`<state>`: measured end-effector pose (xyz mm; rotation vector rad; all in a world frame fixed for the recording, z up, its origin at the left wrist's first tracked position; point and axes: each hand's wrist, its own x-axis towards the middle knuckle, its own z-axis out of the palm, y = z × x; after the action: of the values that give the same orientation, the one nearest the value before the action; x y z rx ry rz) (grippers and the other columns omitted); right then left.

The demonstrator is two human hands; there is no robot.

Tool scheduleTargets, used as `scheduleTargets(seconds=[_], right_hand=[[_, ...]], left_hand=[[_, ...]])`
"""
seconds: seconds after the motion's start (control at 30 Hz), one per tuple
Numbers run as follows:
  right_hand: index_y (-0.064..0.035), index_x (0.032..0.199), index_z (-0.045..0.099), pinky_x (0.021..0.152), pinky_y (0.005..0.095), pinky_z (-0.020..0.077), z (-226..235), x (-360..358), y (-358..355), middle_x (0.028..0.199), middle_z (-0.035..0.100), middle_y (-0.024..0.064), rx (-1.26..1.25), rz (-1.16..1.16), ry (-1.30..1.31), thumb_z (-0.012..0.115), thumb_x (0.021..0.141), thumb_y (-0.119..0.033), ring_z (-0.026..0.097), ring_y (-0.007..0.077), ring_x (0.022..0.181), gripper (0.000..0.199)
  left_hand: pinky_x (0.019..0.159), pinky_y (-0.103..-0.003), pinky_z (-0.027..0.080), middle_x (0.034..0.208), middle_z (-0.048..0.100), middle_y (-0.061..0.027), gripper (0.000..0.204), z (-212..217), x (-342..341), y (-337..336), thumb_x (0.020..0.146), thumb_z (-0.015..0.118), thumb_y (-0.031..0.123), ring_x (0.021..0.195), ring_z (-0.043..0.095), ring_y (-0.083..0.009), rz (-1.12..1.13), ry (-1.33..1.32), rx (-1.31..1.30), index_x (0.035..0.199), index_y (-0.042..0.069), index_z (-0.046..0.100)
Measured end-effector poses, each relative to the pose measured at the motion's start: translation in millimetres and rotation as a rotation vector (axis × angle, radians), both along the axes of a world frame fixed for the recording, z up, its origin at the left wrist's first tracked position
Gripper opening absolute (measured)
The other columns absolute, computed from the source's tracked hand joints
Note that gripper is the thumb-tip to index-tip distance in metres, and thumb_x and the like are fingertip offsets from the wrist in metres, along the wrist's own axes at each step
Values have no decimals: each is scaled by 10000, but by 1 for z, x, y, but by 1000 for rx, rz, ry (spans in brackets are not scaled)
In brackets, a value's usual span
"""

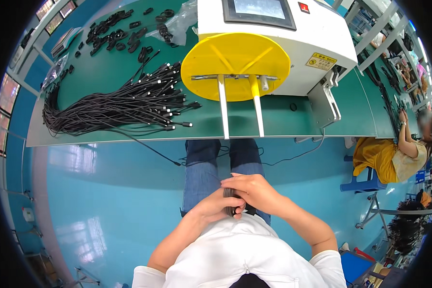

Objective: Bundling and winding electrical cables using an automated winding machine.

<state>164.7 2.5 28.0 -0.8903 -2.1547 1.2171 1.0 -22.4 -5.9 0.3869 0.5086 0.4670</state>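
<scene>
Close in front of my body, above my lap, both hands are around a small coiled black cable (pixel 229 194). My left hand (pixel 215 204) wraps its fingers around the coil from the left. From the right, my right hand (pixel 255 190) closes over it, fingers reaching across the top; part of the coil is hidden between the hands. Beyond my knees, a white machine with a round yellow disc (pixel 235 57) and two prongs (pixel 223 113) stands on the green table (pixel 283 126). Left of it lies a large bundle of black cables (pixel 96 111) with plugs toward the machine.
Several coiled cables (pixel 113 36) and a clear plastic bag (pixel 180 24) are at the table's far left. One loose cable (pixel 151 152) hangs over the front edge. A metal bracket (pixel 325 103) juts from the machine. At right, another person (pixel 398 153) sits on a blue stool (pixel 365 181).
</scene>
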Motion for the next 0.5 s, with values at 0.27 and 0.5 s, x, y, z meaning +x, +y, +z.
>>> scheduleTargets(seconds=[0.27,0.5], right_hand=[[34,1177,495,971,397,415,12,-6,-9,880,604,197,-103,-6,-289,602,716,-43,600,335,858,480],[136,1100,483,940,394,445,-5,-9,-37,802,589,163,315,138,-393,684,646,-152,610,284,803,574]], left_hand=[[525,-272,426,692,515,-58,111,15,0,-4,775,592,54,579,512,-141,-56,130,57,843,1,522],[614,-272,479,854,569,-115,459,14,-6,-15,724,653,-10,712,585,-182,-209,259,62,1124,-31,429]])
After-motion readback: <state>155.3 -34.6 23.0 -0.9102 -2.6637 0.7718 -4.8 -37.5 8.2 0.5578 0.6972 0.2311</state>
